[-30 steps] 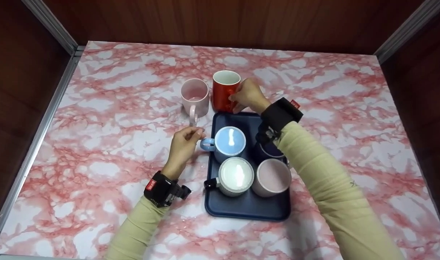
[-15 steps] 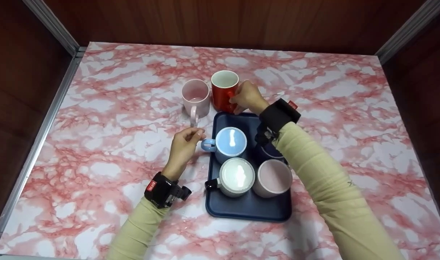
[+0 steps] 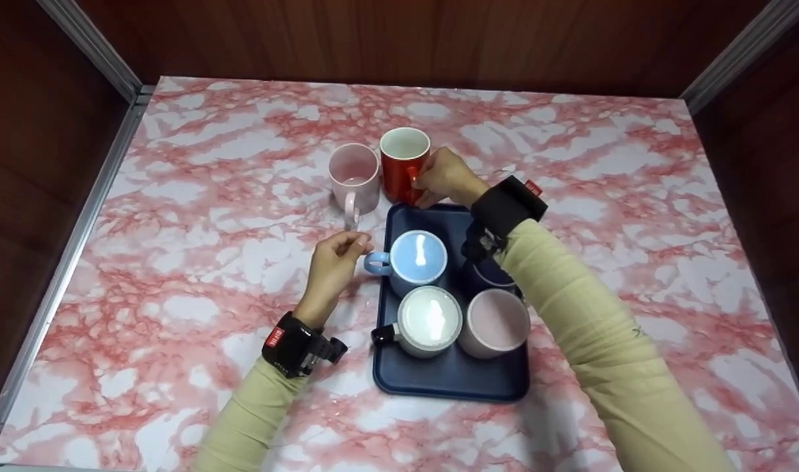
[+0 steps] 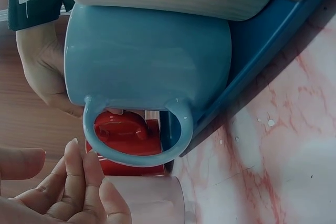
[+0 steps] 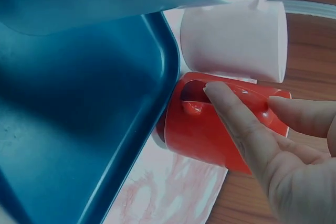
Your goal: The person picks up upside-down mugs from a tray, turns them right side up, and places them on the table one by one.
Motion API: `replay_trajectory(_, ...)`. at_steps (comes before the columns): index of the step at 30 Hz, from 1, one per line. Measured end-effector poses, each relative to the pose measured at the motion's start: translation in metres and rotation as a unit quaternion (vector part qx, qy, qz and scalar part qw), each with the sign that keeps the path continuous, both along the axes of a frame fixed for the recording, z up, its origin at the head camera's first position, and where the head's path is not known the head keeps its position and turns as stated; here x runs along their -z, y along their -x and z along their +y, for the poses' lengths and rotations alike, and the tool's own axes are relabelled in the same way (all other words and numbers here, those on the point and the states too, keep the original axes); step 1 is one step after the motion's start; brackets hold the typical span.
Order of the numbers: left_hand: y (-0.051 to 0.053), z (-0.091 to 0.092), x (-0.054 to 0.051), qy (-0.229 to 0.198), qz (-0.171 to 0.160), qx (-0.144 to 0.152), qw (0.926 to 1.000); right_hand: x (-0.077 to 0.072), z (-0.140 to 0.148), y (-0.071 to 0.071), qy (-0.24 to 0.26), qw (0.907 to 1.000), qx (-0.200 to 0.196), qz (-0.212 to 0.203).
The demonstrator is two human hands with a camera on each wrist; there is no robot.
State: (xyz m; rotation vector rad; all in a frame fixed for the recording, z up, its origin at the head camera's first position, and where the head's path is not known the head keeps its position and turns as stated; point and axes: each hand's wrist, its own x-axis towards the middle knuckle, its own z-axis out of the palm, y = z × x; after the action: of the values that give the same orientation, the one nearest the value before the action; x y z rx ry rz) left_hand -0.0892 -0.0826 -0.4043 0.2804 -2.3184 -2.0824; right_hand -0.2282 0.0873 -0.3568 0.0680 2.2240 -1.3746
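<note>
In the head view, my right hand holds the red mug at its handle. The mug stands upright just behind the tray's far edge; in the right wrist view thumb and a finger touch the handle. Beside it on the left stands a pink mug, handle facing me. My left hand hovers between that pink mug and the light blue mug. Its fingers are loosely bent, with nothing between them and the thumb, near the blue handle.
The dark blue tray carries the light blue mug, a white mug with a black handle, a pale pink mug and a dark mug partly hidden by my right wrist. Wood panels enclose the red-and-white marbled table.
The red mug has shifted slightly left toward the pink mug and turned, so its handle shows more. My right hand has moved with it. The left hand stays in place.
</note>
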Motion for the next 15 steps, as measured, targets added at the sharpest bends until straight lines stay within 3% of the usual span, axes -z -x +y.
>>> replay_trajectory(15, -0.0006, -0.0001, 0.0026, 0.004, 0.011, -0.003, 0.9999, 0.0012, -0.0030, 0.0008, 0.017, 0.9997, -0.002, -0.018)
